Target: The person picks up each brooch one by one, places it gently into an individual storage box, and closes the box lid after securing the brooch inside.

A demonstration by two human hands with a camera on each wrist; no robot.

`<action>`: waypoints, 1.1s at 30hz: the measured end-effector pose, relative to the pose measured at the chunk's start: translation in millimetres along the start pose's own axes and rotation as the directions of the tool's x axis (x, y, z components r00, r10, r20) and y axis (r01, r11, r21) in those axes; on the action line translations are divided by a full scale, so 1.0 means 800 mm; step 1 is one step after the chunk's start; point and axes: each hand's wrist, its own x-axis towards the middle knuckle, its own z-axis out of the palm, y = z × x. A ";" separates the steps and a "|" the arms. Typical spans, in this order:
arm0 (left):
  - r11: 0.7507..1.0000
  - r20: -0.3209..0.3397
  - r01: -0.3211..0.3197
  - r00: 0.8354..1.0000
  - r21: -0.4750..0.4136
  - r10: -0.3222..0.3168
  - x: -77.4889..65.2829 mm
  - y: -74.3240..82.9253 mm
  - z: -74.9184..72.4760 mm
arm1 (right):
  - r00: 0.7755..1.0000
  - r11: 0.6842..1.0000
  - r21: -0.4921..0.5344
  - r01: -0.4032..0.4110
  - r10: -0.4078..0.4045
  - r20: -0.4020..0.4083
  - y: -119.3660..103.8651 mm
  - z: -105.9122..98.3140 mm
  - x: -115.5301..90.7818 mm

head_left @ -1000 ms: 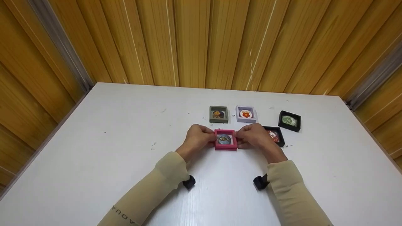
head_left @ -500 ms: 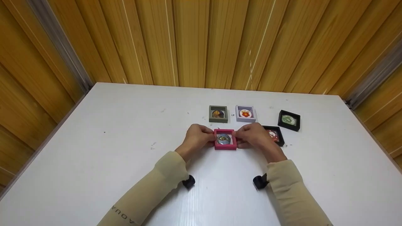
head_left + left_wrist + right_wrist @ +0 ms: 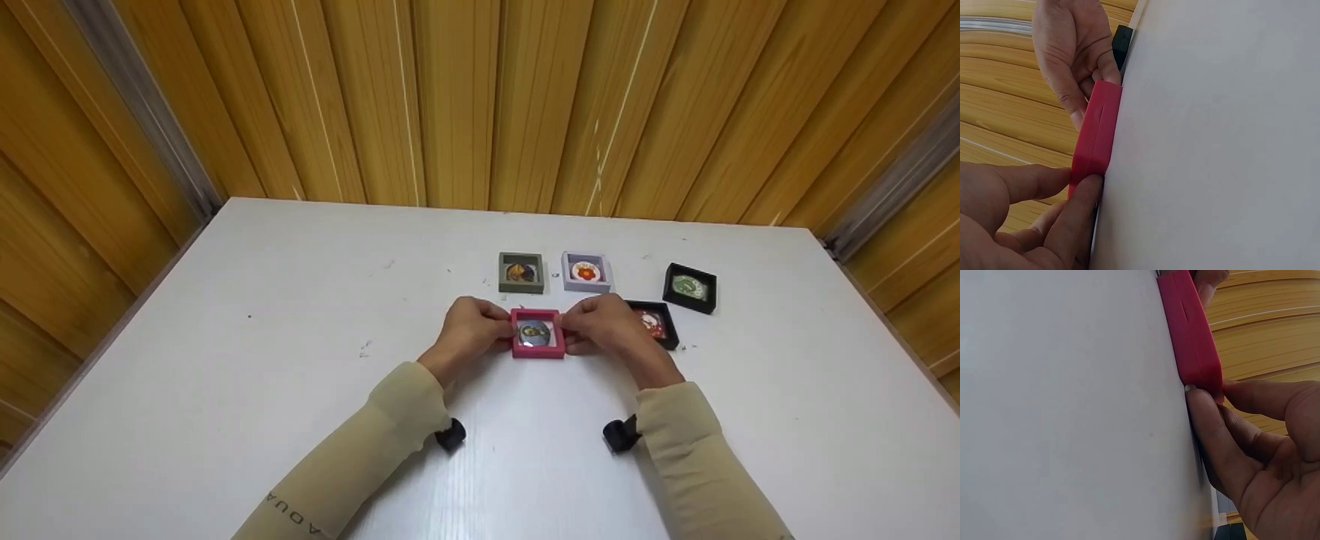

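Note:
A square pink display frame with a round blue-grey badge behind its window lies at the middle of the table. My left hand pinches its left side and my right hand pinches its right side. In the left wrist view the pink frame is seen edge-on, close over the white surface, with a thin seam along its side. From the right wrist, the same frame shows a short gap in that seam at its far end; thumb and fingers hold the near corner.
Behind stand an olive frame and a lilac frame, each holding a round picture. A black frame with a red picture is partly covered by my right hand. Another black frame lies farther right. Wood-patterned panels border the white table.
Both hands keep their places on the pink frame. The frame has tilted very slightly, its front edge looking thinner, and the shine on its window has shifted.

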 end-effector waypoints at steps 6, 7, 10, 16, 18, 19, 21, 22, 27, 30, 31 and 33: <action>1.000 0.000 0.005 1.000 0.002 -0.005 -0.001 0.000 0.001 | 1.000 1.000 0.006 0.005 -0.005 -0.001 0.000 0.001 -0.003; 1.000 0.001 0.008 1.000 -0.003 -0.008 -0.001 0.001 0.001 | 1.000 1.000 0.003 0.004 -0.004 -0.002 -0.001 0.001 -0.003; 1.000 0.009 0.022 1.000 -0.016 -0.022 0.001 0.001 -0.001 | 1.000 1.000 -0.007 0.003 -0.003 -0.011 -0.003 0.002 -0.004; 1.000 0.010 0.009 1.000 -0.005 -0.009 0.004 -0.001 -0.009 | 1.000 1.000 -0.003 0.018 -0.018 -0.003 -0.008 0.009 -0.006; 1.000 0.006 0.010 1.000 -0.004 -0.010 0.006 -0.001 -0.013 | 1.000 1.000 -0.003 0.022 -0.022 0.007 -0.009 0.012 -0.006; 1.000 0.004 0.011 1.000 -0.003 -0.011 0.006 -0.001 -0.014 | 1.000 1.000 -0.006 0.028 -0.028 0.011 -0.010 0.013 -0.006; 1.000 0.006 0.016 1.000 -0.007 -0.016 0.007 0.000 -0.017 | 0.999 1.000 -0.008 0.030 -0.030 0.015 -0.011 0.014 -0.006; 1.000 0.008 0.019 1.000 -0.009 -0.019 0.008 0.001 -0.017 | 0.999 1.000 -0.008 0.029 -0.029 0.017 -0.011 0.014 -0.006; 0.999 0.046 0.030 0.999 -0.017 -0.029 0.011 0.003 -0.021 | 0.999 0.999 0.026 0.022 -0.023 0.031 -0.010 0.010 -0.003; 0.998 0.063 0.053 0.997 -0.022 -0.052 0.014 0.002 -0.028 | 0.999 0.999 0.054 0.010 -0.012 0.038 -0.008 0.007 -0.002; 0.998 0.066 0.064 0.996 -0.017 -0.062 0.016 0.002 -0.031 | 0.999 0.998 0.064 0.004 -0.006 0.041 -0.007 0.006 -0.002; 0.996 0.073 0.087 0.994 0.001 -0.087 0.017 0.001 -0.037 | 0.999 0.997 0.080 -0.009 0.006 0.040 -0.005 0.004 0.000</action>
